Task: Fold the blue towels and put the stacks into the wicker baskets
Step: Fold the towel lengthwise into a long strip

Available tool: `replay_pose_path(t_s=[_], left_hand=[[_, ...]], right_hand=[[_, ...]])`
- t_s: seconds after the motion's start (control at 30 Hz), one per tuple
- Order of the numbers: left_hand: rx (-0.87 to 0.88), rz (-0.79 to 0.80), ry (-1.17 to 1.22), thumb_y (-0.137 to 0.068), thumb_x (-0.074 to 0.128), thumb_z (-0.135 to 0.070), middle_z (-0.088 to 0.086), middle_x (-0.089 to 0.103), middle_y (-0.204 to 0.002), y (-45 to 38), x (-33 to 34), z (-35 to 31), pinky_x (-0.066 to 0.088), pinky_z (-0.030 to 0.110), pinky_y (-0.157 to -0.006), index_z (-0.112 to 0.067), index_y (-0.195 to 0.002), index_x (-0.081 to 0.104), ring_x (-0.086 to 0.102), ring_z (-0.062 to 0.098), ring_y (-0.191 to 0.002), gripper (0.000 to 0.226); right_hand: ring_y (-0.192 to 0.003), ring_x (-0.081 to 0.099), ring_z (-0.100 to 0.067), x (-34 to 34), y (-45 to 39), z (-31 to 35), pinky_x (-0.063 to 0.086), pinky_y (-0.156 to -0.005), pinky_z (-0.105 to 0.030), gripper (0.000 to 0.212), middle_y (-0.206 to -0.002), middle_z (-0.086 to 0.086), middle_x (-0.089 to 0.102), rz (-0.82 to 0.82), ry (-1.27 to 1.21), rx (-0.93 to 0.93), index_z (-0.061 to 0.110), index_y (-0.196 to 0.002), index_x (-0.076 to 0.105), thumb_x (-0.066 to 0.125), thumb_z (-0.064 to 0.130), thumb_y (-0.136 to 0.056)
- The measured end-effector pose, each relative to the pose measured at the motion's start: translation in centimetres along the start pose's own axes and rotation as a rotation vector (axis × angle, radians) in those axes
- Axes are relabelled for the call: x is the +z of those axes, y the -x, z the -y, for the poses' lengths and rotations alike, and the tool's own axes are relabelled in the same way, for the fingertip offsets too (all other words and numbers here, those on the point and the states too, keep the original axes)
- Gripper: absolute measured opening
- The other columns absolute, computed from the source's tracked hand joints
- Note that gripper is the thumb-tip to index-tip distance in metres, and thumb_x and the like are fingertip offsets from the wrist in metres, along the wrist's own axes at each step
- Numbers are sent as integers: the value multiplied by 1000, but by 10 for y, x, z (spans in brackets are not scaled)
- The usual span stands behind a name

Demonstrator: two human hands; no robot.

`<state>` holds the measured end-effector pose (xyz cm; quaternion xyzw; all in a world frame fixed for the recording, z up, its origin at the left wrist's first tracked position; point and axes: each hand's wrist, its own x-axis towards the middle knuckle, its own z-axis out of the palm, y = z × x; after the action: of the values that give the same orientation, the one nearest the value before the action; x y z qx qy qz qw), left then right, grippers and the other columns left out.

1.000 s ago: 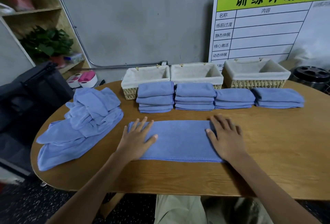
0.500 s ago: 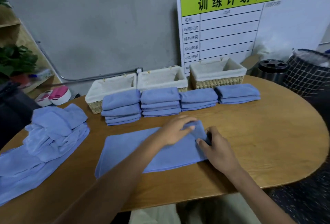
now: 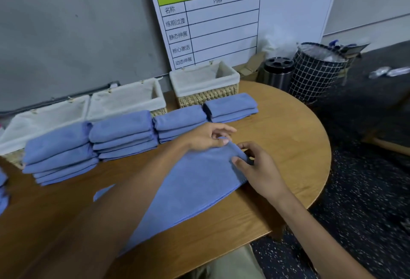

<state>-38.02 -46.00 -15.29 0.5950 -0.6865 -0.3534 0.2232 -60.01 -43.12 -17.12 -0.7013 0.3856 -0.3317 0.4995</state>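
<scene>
Towel in work: a flat blue microfibre towel point(image 3: 190, 190) lies on the oval wooden table point(image 3: 286, 127) at the centre of the frame, running from lower left toward centre right; its right end is lifted into a small ridge between the two hands.
Left hand: the left hand point(image 3: 206, 137) reaches across from the lower left, its forearm lying over the towel; thumb and fingers pinch the far corner of the towel's right end.
Right hand: the right hand point(image 3: 258, 167) comes in from the lower right; its thumb and forefinger pinch the near corner of the same end, the other fingers loosely curled.
Folded stacks: four stacks of folded blue towels sit in a row across the middle of the frame; the leftmost stack point(image 3: 60, 154) is tallest, then the second stack point(image 3: 123, 134), the third stack point(image 3: 179, 121) just behind the left hand, and the low fourth stack point(image 3: 230, 106) at the right.
Baskets: three cloth-lined wicker baskets stand behind the stacks, against the grey wall; the left basket point(image 3: 13, 158), the middle basket point(image 3: 158, 112) and the right basket point(image 3: 208, 96).
Background: a white and green schedule board point(image 3: 233, 16) leans on the wall at the upper centre; a black grid-patterned bin point(image 3: 315, 74) and a dark metal canister point(image 3: 278, 72) stand at the upper right, beyond the table edge.
</scene>
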Motion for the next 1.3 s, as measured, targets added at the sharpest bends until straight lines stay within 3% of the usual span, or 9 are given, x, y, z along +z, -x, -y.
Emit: replay_pose_path(t_s=[0.1, 0.27, 0.4, 0.53, 0.63, 0.83, 1.03, 1.17, 1.3], left_hand=[[41, 44, -142, -99, 63, -17, -11, 66, -112, -5, -8, -2, 38, 7, -72, -19, -125, 66, 53, -13, -73, 27], [93, -20, -305, -96, 68, -24, -5, 57, -100, -6, -15, -1, 47, 35, -91, -17, -106, 74, 57, 10, -94, 14], [122, -123, -202, -96, 67, -19, -18, 68, -93, 9, -24, -12, 49, 24, -79, -18, -101, 73, 63, 2, -81, 8], [45, -195, 13, -100, 61, -13, -3, 71, -92, 46, -36, -20, 54, 31, -63, -18, -108, 69, 69, 14, -66, 13], [-90, -254, 268, -107, 46, -25, 2, 72, -97, 86, -44, -25, 55, 36, -75, -23, -116, 67, 73, 27, -81, 23], [-172, -375, 571, -101, 15, -63, 7, 70, -92, 176, -77, -19, 54, 29, -62, -18, -123, 63, 67, 16, -71, 69], [-177, -477, 521, -92, 25, -74, 6, 71, -97, 257, -85, 6, 50, 29, -65, -19, -120, 65, 64, 14, -78, 74], [-238, -570, 482, -102, 19, -59, 0, 71, -102, 285, -65, 30, 49, 29, -71, -19, -117, 67, 63, 7, -79, 64], [-306, -565, 197, -104, 30, -55, -11, 70, -117, 298, -30, 55, 44, 35, -104, -22, -120, 69, 59, 3, -113, 54]], right_hand=[[-84, 66, -24, -2, -1, -5, 52, -66, -40, 22, -93, -6, 66, 3, 16, 11, 21, -115, 59, 66, 21, -94], [-79, 63, -25, 2, 1, -5, 50, -63, -40, 25, -88, -9, 63, -65, 28, -23, 24, -116, 58, 67, 20, -93], [-70, 58, -25, 10, 6, 3, 48, -60, -48, 33, -84, -16, 61, -141, 48, -114, 30, -121, 53, 67, 19, -93], [-63, 56, -14, 24, 16, 23, 47, -57, -41, 43, -80, 3, 60, -208, 71, -237, 35, -124, 50, 67, 14, -91], [-67, 59, -14, 42, 25, 40, 51, -59, -46, 48, -80, 8, 61, -198, 100, -323, 38, -125, 49, 67, 12, -89], [-77, 60, -8, 100, 48, 77, 49, -62, -30, 52, -88, 9, 62, -62, 231, -512, 30, -137, 48, 67, 13, -91], [-78, 56, -3, 164, 77, 98, 41, -64, -15, 41, -88, 5, 59, 146, 282, -613, 22, -133, 54, 63, 12, -94], [-77, 54, -11, 193, 92, 91, 43, -62, -32, 34, -96, 4, 60, 203, 501, -749, 30, -128, 48, 53, 34, -95], [-94, 54, -10, 198, 97, 77, 45, -73, -33, 54, -102, 13, 60, 335, 718, -674, 37, -115, 53, 26, 77, -91]])
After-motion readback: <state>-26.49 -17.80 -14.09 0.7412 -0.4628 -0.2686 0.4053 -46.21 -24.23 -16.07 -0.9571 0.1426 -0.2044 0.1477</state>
